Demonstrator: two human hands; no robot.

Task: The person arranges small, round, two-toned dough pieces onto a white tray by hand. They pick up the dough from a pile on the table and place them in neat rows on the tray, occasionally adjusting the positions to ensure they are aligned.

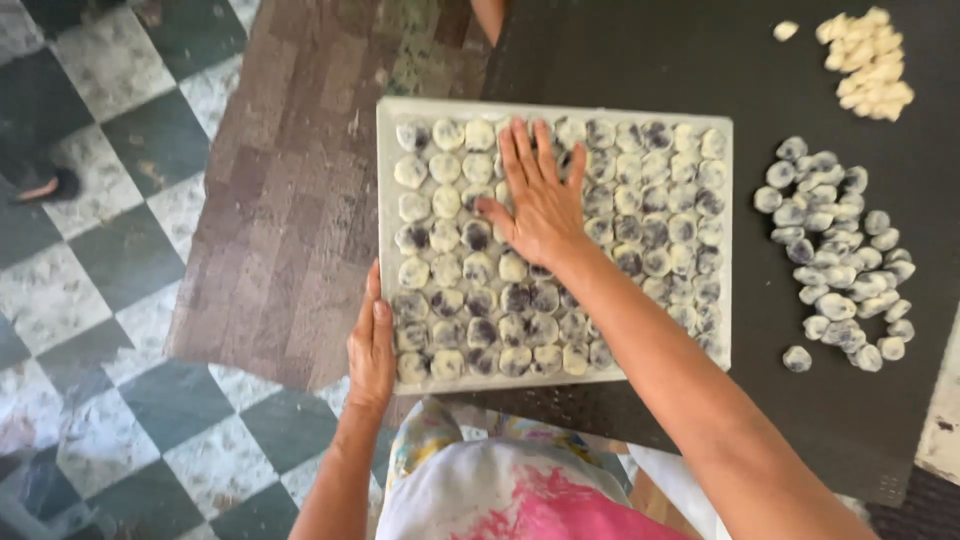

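A square white tray (386, 130) packed with rows of small round dough pieces, pale with dark purple filling showing through, rests partly over the edge of a dark table (650, 60). My right hand (540, 200) lies flat, fingers spread, on the pieces in the tray's upper middle. My left hand (372, 345) grips the tray's left edge near its lower corner, thumb along the rim.
A loose heap of the same purple-filled pieces (840, 250) lies on the table right of the tray. A pile of plain pale dough bits (865, 60) sits at the top right. Below left are a checkered floor (100, 300) and a brown mat (290, 200).
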